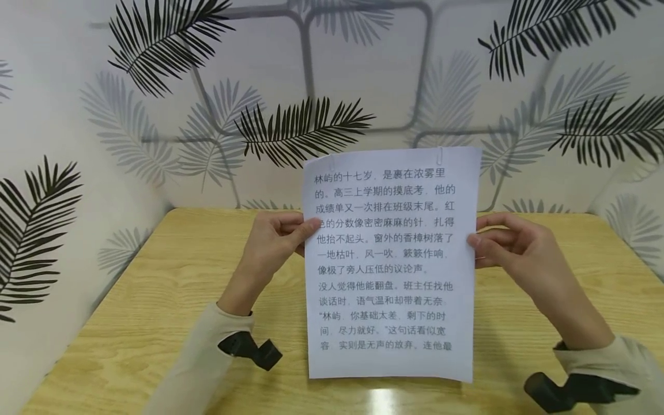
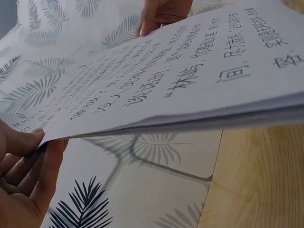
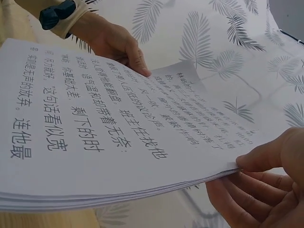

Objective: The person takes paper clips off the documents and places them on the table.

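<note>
A thin stack of white printed sheets (image 1: 391,363) is held upright over the table, its lines of large Chinese text facing me. My left hand (image 1: 270,248) pinches the left edge, thumb on the front and fingers behind. On the opposite edge, my right hand (image 1: 529,259) grips the sheets the same way, a little lower down. A pale paper clip (image 1: 440,155) sits on the top edge near the right corner, with a fainter one (image 1: 332,162) near the left. Several layered edges of the stack show in the right wrist view.
Below the sheets lies a light wood-grain table (image 1: 207,369). Behind it stands a pale wall (image 1: 363,63) patterned with dark and grey palm leaves. Black wrist mounts (image 1: 251,349) are strapped over both pale sleeves.
</note>
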